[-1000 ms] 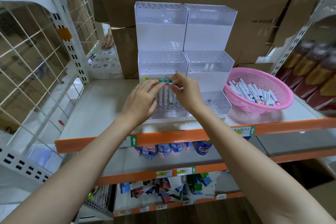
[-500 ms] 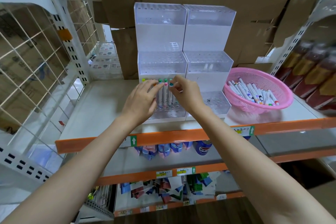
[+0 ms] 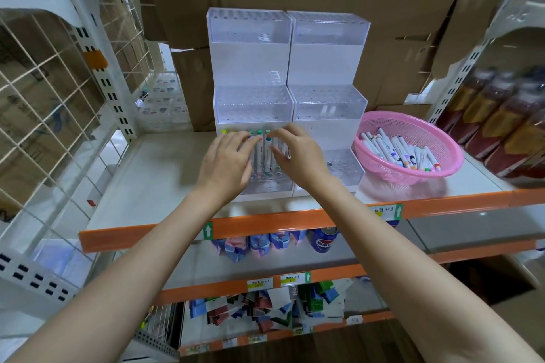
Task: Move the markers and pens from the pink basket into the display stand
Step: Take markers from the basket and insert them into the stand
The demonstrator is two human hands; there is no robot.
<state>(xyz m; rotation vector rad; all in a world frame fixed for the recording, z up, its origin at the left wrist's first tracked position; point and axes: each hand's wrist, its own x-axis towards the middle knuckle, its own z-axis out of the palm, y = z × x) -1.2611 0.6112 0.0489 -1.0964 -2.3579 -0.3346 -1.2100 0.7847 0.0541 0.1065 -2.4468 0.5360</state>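
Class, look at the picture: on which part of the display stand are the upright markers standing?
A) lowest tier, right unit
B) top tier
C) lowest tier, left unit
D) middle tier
C: the upright markers with coloured caps stand in the holes of the lowest tier of the display stand, in its left unit.

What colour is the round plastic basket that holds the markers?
The round plastic basket is pink; the head view shows it best.
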